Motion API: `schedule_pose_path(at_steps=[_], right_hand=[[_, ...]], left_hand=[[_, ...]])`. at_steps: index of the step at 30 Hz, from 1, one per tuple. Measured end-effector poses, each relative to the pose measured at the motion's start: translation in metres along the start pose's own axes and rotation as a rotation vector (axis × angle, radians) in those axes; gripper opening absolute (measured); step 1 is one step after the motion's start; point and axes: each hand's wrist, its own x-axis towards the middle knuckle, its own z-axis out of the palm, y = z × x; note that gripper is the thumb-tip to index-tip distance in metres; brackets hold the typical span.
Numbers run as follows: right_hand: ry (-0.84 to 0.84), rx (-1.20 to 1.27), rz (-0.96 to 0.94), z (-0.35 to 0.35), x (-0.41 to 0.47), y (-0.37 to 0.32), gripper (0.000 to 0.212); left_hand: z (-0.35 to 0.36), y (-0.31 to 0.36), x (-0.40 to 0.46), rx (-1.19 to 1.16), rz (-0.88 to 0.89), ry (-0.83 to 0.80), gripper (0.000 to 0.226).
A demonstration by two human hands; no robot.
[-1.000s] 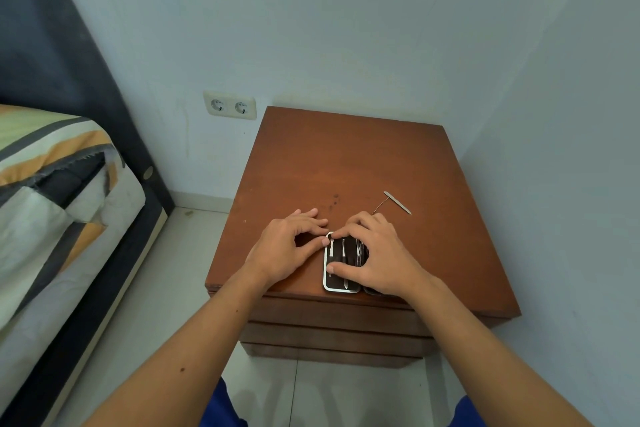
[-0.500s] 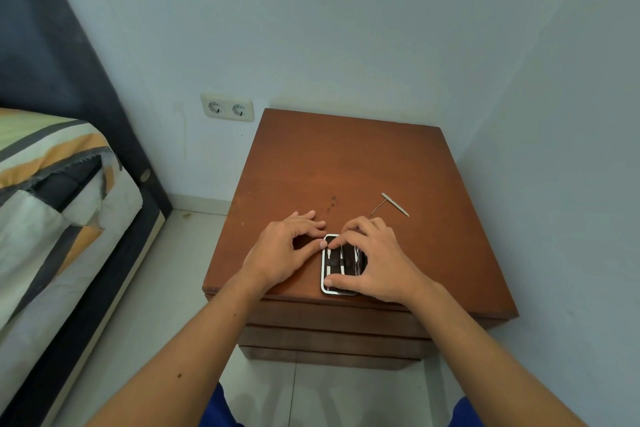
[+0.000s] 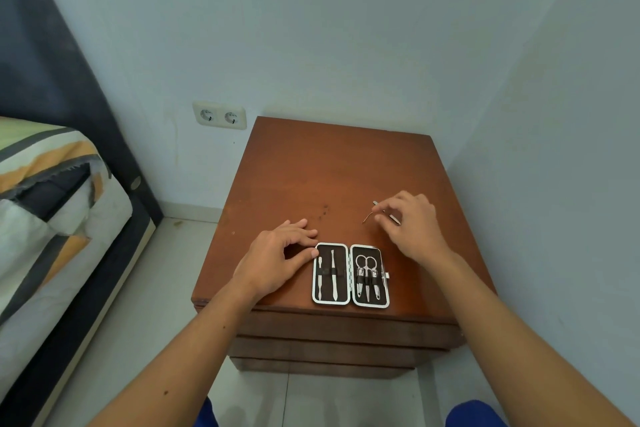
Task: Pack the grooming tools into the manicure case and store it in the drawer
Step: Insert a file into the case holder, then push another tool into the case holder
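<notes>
The manicure case (image 3: 350, 274) lies open flat near the front edge of the wooden desk (image 3: 332, 170), with two slim tools strapped in its left half and scissors (image 3: 365, 265) and clippers in its right. The left hand (image 3: 277, 255) rests beside it, thumb touching its left rim, fingers loosely curled. Farther back, the right hand (image 3: 410, 224) pinches a thin metal tool (image 3: 379, 210) lying on the desk.

Single head-worn view looks steeply down, close over the wooden nightstand (image 3: 329, 177).
</notes>
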Motion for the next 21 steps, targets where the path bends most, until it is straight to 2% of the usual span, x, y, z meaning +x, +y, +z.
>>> schedule_pose_path(at_steps=[6, 10, 14, 18, 21], right_hand=[[-0.157, -0.136, -0.147, -0.004, 0.022, 0.002, 0.012], [-0.181, -0.126, -0.201, 0.0, 0.022, 0.003, 0.004], [-0.225, -0.164, -0.238, 0.004, 0.019, 0.005, 0.007], [-0.237, -0.067, -0.228, 0.0, 0.017, -0.002, 0.008], [-0.316, 0.051, -0.247, -0.008, 0.016, -0.012, 0.01]], left_hand=[[0.0, -0.001, -0.001, 0.0, -0.002, 0.0, 0.024], [-0.001, 0.001, 0.0, 0.01, -0.006, -0.006, 0.024], [-0.001, 0.001, 0.0, 0.014, -0.002, -0.007, 0.025], [-0.001, 0.0, 0.0, 0.014, 0.002, -0.005, 0.024], [-0.001, 0.001, 0.0, 0.015, 0.007, -0.005, 0.024]])
